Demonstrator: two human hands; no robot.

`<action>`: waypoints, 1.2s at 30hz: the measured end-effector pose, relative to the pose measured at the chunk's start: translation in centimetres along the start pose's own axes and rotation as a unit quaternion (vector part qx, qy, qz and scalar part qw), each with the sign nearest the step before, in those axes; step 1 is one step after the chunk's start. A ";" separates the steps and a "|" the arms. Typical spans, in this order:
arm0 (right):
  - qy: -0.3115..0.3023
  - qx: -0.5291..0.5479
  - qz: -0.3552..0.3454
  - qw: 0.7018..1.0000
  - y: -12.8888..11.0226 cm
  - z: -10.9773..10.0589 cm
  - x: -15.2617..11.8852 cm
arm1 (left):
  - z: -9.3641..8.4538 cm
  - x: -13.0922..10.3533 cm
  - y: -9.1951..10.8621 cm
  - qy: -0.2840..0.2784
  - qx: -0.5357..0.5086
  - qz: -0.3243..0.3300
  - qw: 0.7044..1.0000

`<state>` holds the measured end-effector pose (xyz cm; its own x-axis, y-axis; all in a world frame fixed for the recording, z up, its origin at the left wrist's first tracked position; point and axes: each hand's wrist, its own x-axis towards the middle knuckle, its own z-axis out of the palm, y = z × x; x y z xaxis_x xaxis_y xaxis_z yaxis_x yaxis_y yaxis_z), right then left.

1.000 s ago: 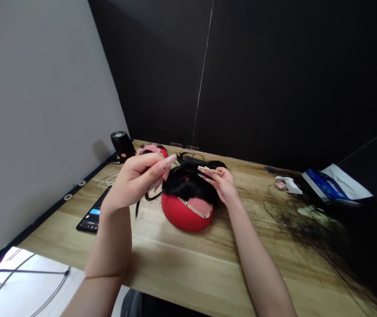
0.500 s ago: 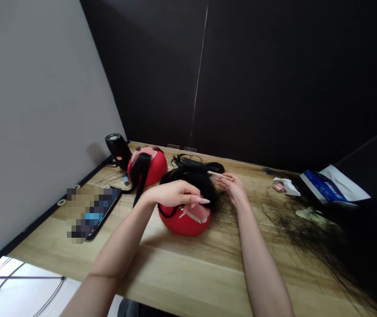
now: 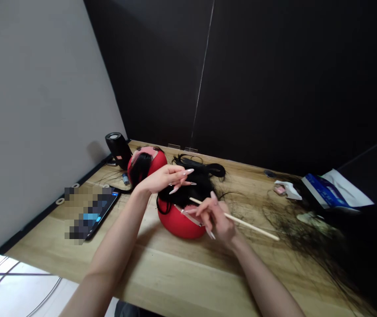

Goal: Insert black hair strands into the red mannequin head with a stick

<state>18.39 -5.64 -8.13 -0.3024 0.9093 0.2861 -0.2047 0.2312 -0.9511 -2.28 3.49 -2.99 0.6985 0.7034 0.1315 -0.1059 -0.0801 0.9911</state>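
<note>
A red dome-shaped head form (image 3: 180, 224) stands on the table before me, with black hair (image 3: 198, 187) over its top and back and a pink patch with a pale edge at its front. My left hand (image 3: 170, 178) is over the hair on the left, fingers stretched and apart; no object shows in them. My right hand (image 3: 216, 218) is at the front right of the form, its fingers closed on a thin pale wooden stick (image 3: 252, 228). One end of the stick points at the hair, the other sticks out to the right.
Behind stands a second red head form (image 3: 158, 165) with hair, beside a black cylindrical speaker (image 3: 118, 149). A phone (image 3: 104, 215) lies at left. At right are loose hair (image 3: 294, 233), crumpled tissue (image 3: 292, 190) and a blue tissue pack (image 3: 323, 189). Black panels enclose the back.
My right hand has come from the hair's far right side to the front of the form, turning the stick. My left hand has risen slightly and its fingers have spread.
</note>
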 end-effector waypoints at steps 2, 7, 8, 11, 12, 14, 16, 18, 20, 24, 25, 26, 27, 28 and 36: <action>-0.009 -0.016 -0.025 1.000 2.0 0.9 0.1 | -0.1 -1.2 1.5 0.040 0.006 0.023 0.999; 0.085 -0.081 -0.080 0.990 3.4 0.3 0.8 | 1.3 -3.5 3.6 0.115 0.103 -0.007 0.988; 0.101 -0.086 -0.083 0.988 3.4 0.3 0.9 | 1.8 -3.6 3.4 0.086 0.137 -0.036 0.986; 0.128 -0.075 -0.074 0.986 3.5 0.5 1.1 | 2.9 -2.8 2.2 -0.090 0.198 -0.091 0.972; 0.132 -0.059 -0.067 0.987 3.5 0.6 1.2 | 3.1 -2.4 1.8 -0.143 0.209 -0.087 0.963; 0.131 -0.013 -0.046 0.990 3.3 0.6 1.5 | 3.3 -1.5 1.2 -0.202 0.228 -0.064 0.950; 0.139 0.042 -0.025 0.989 3.0 0.4 1.8 | 3.2 -0.8 1.0 -0.213 0.231 -0.047 0.948; 0.157 0.083 -0.022 0.984 2.5 -0.1 2.0 | 2.8 -0.4 1.0 -0.211 0.222 -0.050 0.951; 0.189 0.092 -0.046 0.976 2.0 -0.6 1.9 | 2.4 -0.2 1.1 -0.200 0.219 -0.052 0.954; 0.195 0.099 -0.081 0.972 1.9 -0.9 0.9 | 1.9 -0.3 1.0 -0.174 0.218 -0.043 0.959; 0.170 0.112 -0.066 0.977 2.0 -0.8 0.6 | 1.9 -0.3 0.9 -0.172 0.215 -0.044 0.960; 0.141 0.124 -0.044 0.981 2.3 -0.7 0.3 | 1.8 -0.3 0.8 -0.172 0.211 -0.047 0.961; 0.114 0.126 -0.020 0.985 2.5 -0.5 0.1 | 1.8 -0.2 0.6 -0.172 0.204 -0.052 0.962; 0.091 0.116 0.001 0.989 2.8 -0.4 -0.1 | 1.7 -0.2 0.3 -0.171 0.193 -0.059 0.964; 0.066 0.001 0.009 0.998 3.8 -0.5 -0.1 | 1.0 -0.3 -0.9 -0.189 0.149 -0.075 0.968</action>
<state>18.12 -4.70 -11.85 -0.1812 0.9509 0.2509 -0.2013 0.2138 -0.9559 -1.70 2.58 -3.90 0.9048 0.4194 -0.0731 0.1868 -0.2368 0.9534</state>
